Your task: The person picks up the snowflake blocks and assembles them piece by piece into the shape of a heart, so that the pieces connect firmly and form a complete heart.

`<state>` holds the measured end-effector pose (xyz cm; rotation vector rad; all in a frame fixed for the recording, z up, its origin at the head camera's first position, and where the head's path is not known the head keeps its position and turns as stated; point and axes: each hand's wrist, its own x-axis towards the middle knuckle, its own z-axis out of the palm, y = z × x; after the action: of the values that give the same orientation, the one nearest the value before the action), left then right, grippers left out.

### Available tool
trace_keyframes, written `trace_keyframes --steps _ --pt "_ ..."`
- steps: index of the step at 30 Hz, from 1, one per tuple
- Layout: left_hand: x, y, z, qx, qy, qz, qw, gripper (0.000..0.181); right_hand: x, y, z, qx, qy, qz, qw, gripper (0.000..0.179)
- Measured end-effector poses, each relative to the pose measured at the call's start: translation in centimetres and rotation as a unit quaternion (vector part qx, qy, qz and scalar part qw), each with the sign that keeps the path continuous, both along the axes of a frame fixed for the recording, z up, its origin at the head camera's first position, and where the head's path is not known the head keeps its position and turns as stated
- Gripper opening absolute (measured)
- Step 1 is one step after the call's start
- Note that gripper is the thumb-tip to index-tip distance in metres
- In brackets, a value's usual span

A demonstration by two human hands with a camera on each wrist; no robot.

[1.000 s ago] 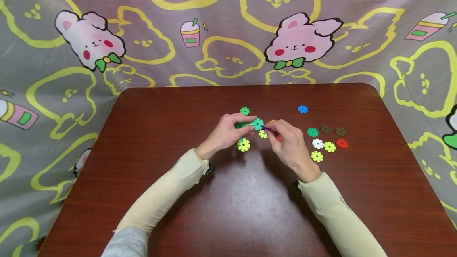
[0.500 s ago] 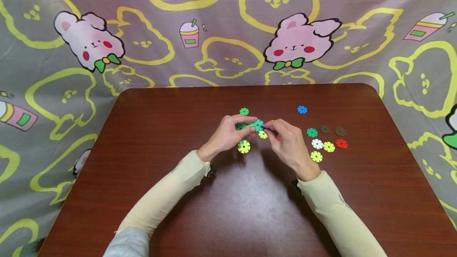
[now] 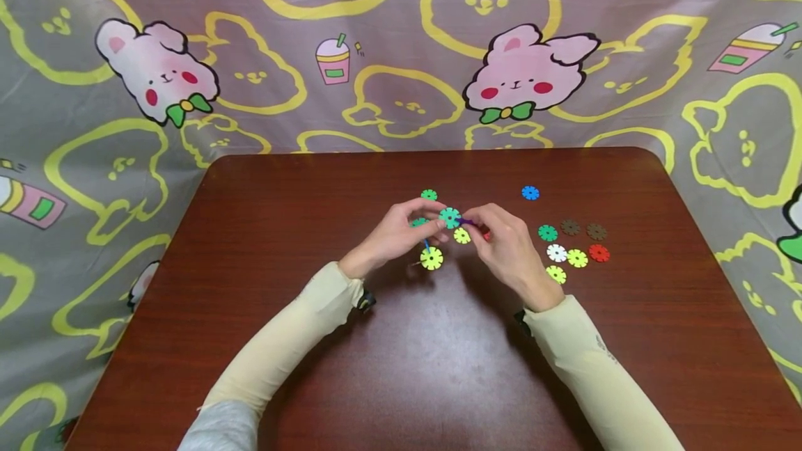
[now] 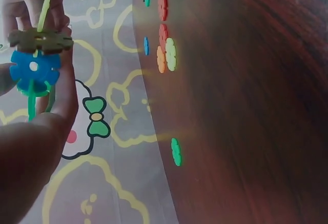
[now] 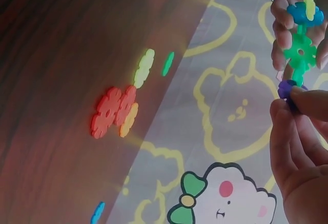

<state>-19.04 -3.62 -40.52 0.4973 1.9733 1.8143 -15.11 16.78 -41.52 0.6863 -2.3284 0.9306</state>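
- Green plastic-looking and notched, one green disc (image 3: 445,214) stands between the hands, part of a linked chain (image 5: 305,15) lifted above the table (image 3: 401,367).
- Left hand (image 3: 395,232): grasps the chain, thumb and fingers about its green part, probably to steady it against the other hand.
- Right hand (image 3: 509,242): pinches a purple disc (image 5: 290,88) at the chain's three o'clock end, seemingly so its notched edge meets the chain. How deeply it is slotted, I cannot tell.
- A blue disc (image 4: 48,70) and a brown disc (image 4: 56,42) sit crosswise in the chain, likely because notch locks into notch.
- A yellow disc (image 3: 431,258) hangs toward five o'clock from the left hand, apparently borne by the chain alone.
- Spare pieces lie flat on the table itself, with no container in view: a loose green disc (image 3: 429,195) at one o'clock from the left hand, a loose blue disc (image 3: 530,193) at one o'clock from the right, and a white disc (image 3: 557,252) and red disc (image 3: 599,252) near three o'clock, spread within easy reach.
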Motion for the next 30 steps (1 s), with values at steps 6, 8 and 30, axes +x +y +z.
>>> trace_keyframes --steps 6,8,30 --pt "0.0 -0.3 0.3 0.003 -0.013 0.006 0.9999 0.034 -0.4 1.0 0.4 0.011 -0.046 0.004 0.9989 0.027" --pt "0.0 -0.5 0.3 0.003 -0.018 0.01 0.9998 0.033 -0.7 1.7 0.5 0.018 -0.066 -0.003 0.9977 0.03" --pt "0.0 -1.5 0.3 -0.028 -0.018 0.052 0.9981 0.033 -1.5 14.5 -1.7 0.155 -0.393 -0.128 0.8972 0.04"
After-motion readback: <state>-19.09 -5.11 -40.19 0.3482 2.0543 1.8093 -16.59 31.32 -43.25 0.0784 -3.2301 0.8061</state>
